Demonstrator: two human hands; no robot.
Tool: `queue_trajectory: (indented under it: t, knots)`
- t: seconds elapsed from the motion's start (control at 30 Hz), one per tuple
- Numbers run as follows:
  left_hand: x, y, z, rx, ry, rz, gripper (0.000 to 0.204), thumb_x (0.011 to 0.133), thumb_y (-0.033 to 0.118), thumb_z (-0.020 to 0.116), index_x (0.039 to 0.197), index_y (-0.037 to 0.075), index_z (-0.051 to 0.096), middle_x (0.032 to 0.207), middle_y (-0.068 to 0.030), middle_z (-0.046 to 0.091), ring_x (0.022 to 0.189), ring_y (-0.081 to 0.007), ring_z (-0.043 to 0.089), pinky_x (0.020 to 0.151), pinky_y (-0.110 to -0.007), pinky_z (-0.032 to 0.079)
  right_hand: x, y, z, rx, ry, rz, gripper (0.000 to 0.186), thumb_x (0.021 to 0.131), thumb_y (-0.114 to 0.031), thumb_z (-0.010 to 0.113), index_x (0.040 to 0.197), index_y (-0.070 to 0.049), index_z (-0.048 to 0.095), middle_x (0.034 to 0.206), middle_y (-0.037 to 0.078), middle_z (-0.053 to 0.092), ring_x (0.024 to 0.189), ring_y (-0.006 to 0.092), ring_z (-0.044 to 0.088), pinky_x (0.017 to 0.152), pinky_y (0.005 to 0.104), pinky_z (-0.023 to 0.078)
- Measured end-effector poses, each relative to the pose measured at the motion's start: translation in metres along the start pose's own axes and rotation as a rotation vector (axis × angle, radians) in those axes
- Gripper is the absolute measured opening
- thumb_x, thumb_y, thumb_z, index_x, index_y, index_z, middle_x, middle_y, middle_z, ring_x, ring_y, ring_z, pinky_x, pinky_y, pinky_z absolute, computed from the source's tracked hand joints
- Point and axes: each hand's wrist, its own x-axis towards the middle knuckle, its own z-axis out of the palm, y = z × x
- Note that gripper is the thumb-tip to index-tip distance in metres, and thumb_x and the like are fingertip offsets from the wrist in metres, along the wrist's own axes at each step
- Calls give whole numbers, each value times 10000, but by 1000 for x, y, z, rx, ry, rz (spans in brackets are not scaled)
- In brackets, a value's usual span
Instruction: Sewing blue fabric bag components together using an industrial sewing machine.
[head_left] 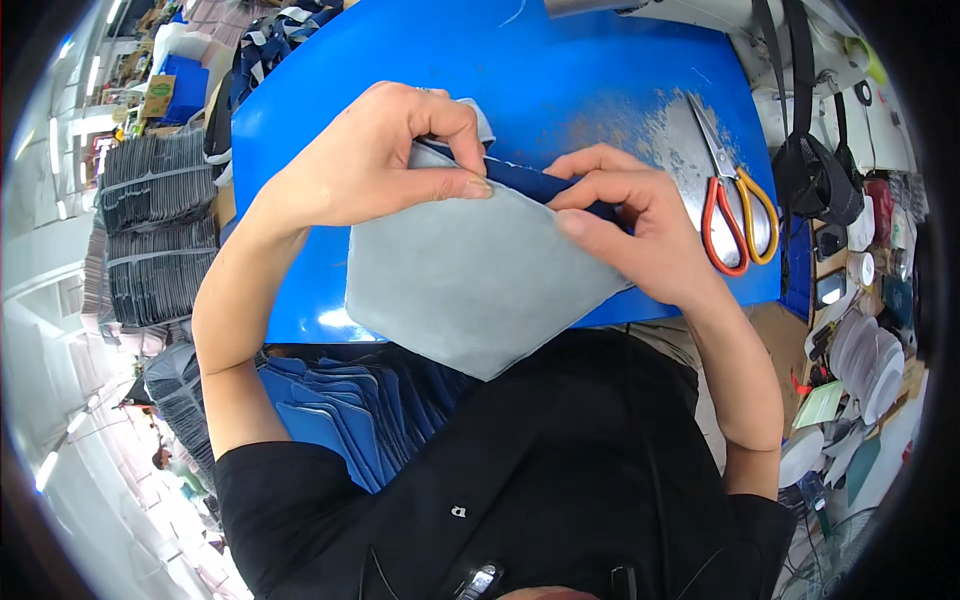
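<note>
A grey fabric piece (470,270) with a pointed lower edge hangs between my hands, over the front of the blue table. Along its top edge runs a dark navy fabric strip (525,180). My left hand (405,160) pinches the grey piece and the strip near the middle of that edge, thumb in front. My right hand (630,215) grips the same edge farther right, its fingers behind the navy strip and its thumb on the grey side. A pale curled bit of fabric shows behind my left fingers.
Scissors (728,180) with red and yellow handles lie right of my right hand on the blue table (400,60). Blue fabric pieces (345,405) are stacked below the table edge by my left arm. Bundled dark stacks (155,225) stand at left; black straps (800,100) hang at right.
</note>
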Motion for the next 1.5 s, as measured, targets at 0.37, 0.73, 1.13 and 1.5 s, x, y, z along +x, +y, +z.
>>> queue_trajectory:
  t: [0.37,0.73,1.13,1.5]
  knots:
    - [-2,3,7,136,101,72,157,815,122,854,843,25,733,850,-82,732,835,-213,680,742,-324,506,-3,-7,6,-254,60,-125,182,815,-112,850,810,-12,698,938,121,711,857,243,697,740,326,525]
    - [-6,6,8,82,116,69,158,773,101,866,807,20,734,869,-97,746,839,-237,708,760,-334,526,-6,-12,10,-251,79,-129,209,795,-80,854,769,-23,654,850,112,698,821,208,692,701,307,505]
    - [-9,6,11,97,117,174,148,776,85,861,786,39,721,932,-95,784,841,-220,733,764,-332,551,-10,-13,12,-185,85,-72,181,818,-67,831,769,-18,663,829,103,718,777,173,696,701,296,516]
    - [-21,2,23,718,288,631,236,727,194,878,857,103,702,995,-34,775,763,-148,637,677,-311,434,-16,-7,11,-372,118,-256,184,807,-26,841,771,-36,661,844,116,728,721,211,695,614,292,511]
